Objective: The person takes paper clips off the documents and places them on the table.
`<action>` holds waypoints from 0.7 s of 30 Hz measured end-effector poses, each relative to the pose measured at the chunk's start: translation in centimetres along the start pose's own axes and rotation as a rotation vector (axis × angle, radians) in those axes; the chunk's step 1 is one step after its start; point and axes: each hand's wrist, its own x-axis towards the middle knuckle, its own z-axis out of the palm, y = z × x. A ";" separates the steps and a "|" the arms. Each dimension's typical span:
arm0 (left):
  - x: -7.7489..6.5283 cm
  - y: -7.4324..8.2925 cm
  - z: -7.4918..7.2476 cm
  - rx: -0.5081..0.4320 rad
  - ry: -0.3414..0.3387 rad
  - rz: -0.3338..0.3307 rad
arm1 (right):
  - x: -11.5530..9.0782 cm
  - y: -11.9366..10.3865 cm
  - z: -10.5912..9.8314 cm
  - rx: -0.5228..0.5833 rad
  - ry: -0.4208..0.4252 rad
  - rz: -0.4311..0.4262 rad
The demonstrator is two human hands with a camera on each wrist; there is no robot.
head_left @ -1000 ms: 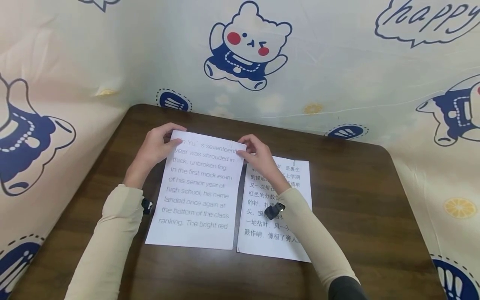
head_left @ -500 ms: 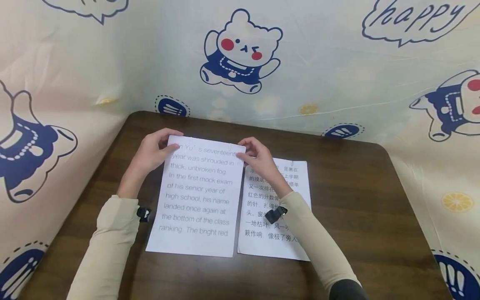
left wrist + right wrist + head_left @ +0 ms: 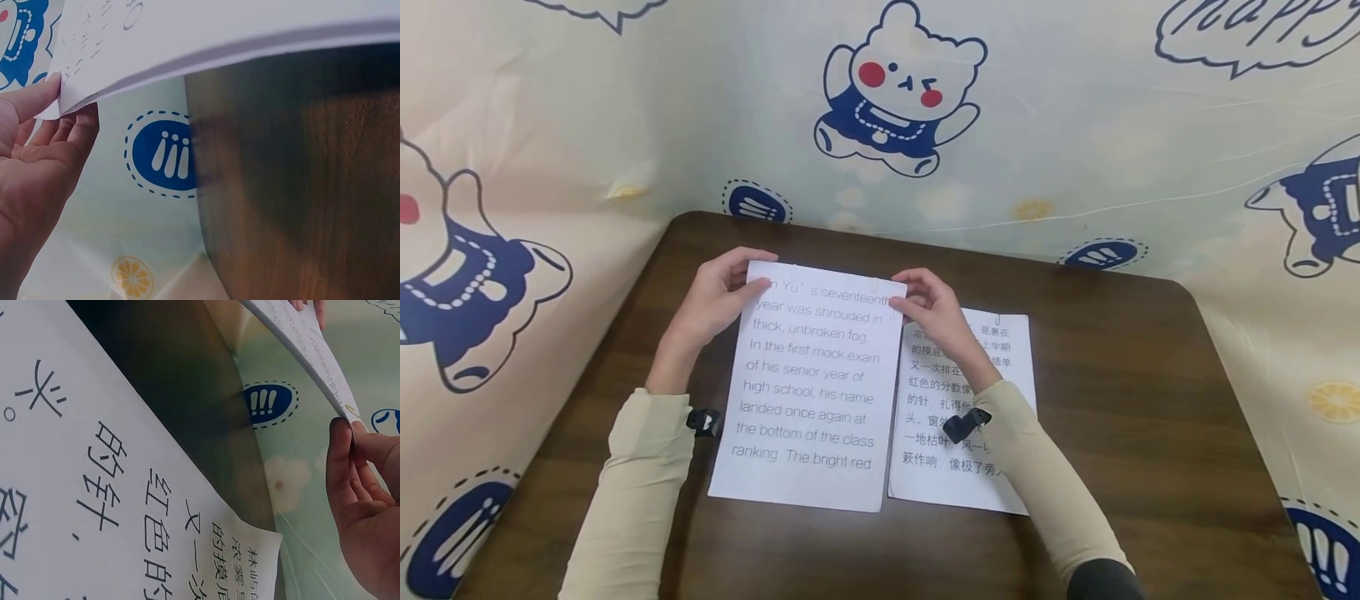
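Note:
My left hand (image 3: 715,296) pinches the top left corner of a stack of paper sheets (image 3: 808,375) printed in English, thumb on the front and fingers behind. At its top right corner my right hand (image 3: 938,317) pinches in the same way. A pale paper clip (image 3: 351,409) sits on the top edge close to the right thumb. The wrist views show the stack raised, its thin layered edge (image 3: 219,57) above the table. To its right lies a second paper stack (image 3: 925,487) with Chinese print, clipped at the top and partly hidden under my right forearm.
Both stacks are over a dark brown wooden table (image 3: 1150,400) with rounded corners. A pale cloth (image 3: 1060,108) with cartoon bears hangs behind it and along the sides. Small black cameras (image 3: 703,422) are strapped to both wrists.
The head view has shifted slightly, moving the whole scene in the frame. Both hands keep hold of the English sheets, which stay beside the Chinese ones.

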 end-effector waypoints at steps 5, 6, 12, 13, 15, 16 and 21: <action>-0.2 0.7 0.3 -0.013 0.017 0.000 | -0.3 -0.4 -0.7 0.015 -0.006 -0.009; -0.2 0.9 0.3 -0.012 0.018 0.002 | -0.4 -0.5 -0.8 0.019 -0.005 -0.014; -0.8 2.0 0.1 -0.001 0.027 0.009 | -0.7 -1.3 -1.3 0.054 -0.004 -0.047; -0.9 2.1 0.1 0.001 0.029 0.008 | -0.8 -1.4 -1.4 0.059 -0.005 -0.050; -1.1 2.3 0.1 0.004 0.026 0.008 | -1.0 -1.6 -1.5 0.066 -0.006 -0.054; -1.2 2.4 0.2 0.004 0.024 0.008 | -1.0 -1.7 -1.6 0.069 -0.007 -0.055; -1.1 2.5 0.4 -0.009 0.011 0.023 | -1.4 -1.7 -2.0 0.060 0.003 -0.050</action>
